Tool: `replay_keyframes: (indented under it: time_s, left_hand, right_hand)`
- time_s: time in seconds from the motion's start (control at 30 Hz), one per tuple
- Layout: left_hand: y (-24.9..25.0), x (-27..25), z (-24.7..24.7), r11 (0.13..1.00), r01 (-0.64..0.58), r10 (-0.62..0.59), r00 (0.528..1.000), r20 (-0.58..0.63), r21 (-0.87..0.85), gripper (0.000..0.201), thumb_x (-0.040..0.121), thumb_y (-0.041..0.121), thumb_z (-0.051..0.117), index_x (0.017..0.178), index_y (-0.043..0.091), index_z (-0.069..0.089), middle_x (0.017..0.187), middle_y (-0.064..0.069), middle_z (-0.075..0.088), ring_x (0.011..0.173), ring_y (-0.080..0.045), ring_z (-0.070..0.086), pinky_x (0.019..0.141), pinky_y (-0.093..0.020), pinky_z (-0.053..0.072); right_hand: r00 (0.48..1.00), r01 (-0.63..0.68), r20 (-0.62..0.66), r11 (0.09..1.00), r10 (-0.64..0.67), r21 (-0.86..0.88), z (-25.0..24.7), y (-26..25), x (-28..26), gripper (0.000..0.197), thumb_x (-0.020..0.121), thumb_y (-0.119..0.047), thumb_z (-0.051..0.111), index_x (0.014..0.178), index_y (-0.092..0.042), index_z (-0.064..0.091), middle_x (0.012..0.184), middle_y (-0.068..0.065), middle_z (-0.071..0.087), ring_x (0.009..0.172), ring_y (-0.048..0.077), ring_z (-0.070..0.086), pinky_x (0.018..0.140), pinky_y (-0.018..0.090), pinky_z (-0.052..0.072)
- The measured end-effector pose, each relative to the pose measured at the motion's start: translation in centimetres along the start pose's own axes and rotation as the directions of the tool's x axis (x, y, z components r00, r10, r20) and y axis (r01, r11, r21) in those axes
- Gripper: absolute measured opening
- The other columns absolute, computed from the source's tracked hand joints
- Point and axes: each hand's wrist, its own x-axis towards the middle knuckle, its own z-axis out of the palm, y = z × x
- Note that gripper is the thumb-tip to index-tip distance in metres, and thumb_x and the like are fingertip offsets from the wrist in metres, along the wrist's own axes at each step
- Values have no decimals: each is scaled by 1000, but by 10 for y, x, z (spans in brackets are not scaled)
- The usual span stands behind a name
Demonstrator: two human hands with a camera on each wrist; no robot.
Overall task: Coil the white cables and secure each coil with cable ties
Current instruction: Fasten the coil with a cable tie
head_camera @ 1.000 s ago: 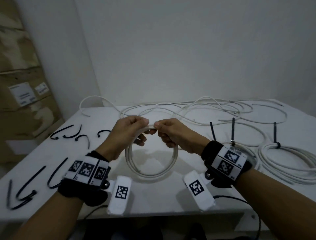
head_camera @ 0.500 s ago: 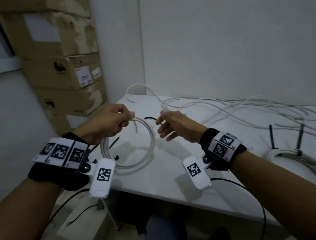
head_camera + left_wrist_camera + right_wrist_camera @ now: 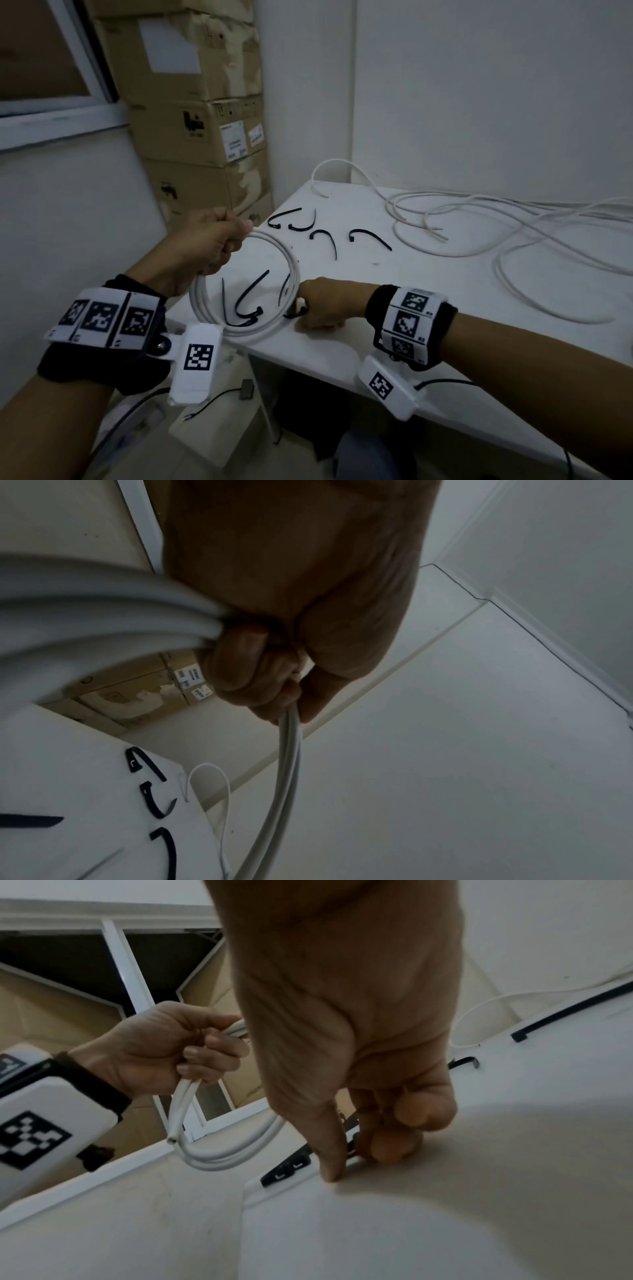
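Observation:
My left hand (image 3: 212, 240) grips a small white cable coil (image 3: 295, 274) at its top and holds it upright over the table's left corner. The left wrist view shows the fingers of the left hand (image 3: 270, 669) curled round the coil (image 3: 103, 620). My right hand (image 3: 303, 308) is down on the table just right of the coil. Its thumb and curled fingertips pinch a black cable tie (image 3: 286, 1171) that lies flat there. The coil (image 3: 219, 1161) hangs beside my right hand (image 3: 359, 1161), and one cut end sticks out below my left hand (image 3: 164, 1047).
Several more black cable ties (image 3: 325, 240) lie on the white table (image 3: 411, 308), some seen through the coil. Loose white cables (image 3: 479, 233) sprawl across the far right. Stacked cardboard boxes (image 3: 191, 130) and a window (image 3: 51, 85) stand left of the table edge.
The view swung left. My right hand let go of the coil and dropped onto the cable ties on the table. My left hand kept the coil and carried it toward the left corner.

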Motion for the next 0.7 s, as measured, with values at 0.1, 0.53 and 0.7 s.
replay_keyframes:
  time_s: [0.1,0.53,0.7]
  left_hand:
    - [-2,2,3,1000,11,-11,1000,9,-20,9,97,16,50,100,10,57,49,5,39,36,-6,24,35,-14,16]
    - [41,16,93,998,-44,52,979,197,-47,30,89,5,39,60,12,39,45,0,38,34,-10,26,37,-14,16]
    - [69,14,159,995,-79,94,942,322,-57,21,90,3,47,71,11,43,53,-5,45,41,-13,31,40,-19,19]
  right_hand:
    - [999,2,-37,997,-5,-73,0,2,-6,9,91,-20,57,95,-14,51,68,0,51,50,16,49,43,24,44]
    - [894,-99,-446,989,40,-109,-45,84,-176,13,88,-23,64,78,-23,55,77,-5,62,70,12,59,67,33,52]
    - [952,61,-280,973,-123,-221,-26,81,-221,5,88,-23,64,92,-21,65,81,-12,51,68,3,46,66,14,37]
